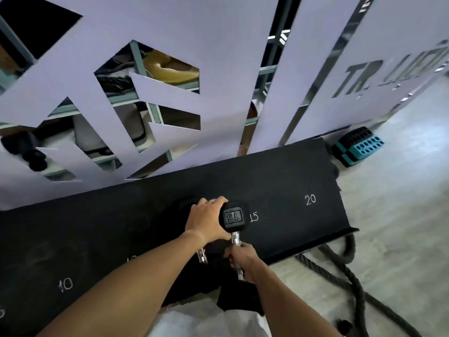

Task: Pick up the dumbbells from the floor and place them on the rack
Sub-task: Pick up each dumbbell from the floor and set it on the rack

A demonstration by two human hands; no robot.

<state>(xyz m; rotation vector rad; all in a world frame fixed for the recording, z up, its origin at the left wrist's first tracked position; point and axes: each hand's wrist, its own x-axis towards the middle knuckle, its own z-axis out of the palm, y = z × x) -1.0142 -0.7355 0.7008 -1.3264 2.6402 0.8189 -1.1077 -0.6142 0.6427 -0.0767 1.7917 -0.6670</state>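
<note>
matt rubber dumbbell (pixel 233 217), chrome handle (pixel 236 240), matt black rack (pixel 279 190)

Black dumbbell (pixel 233 217) with chrome handle, black rack (pixel 279 190) with white chalk numbers.
</note>
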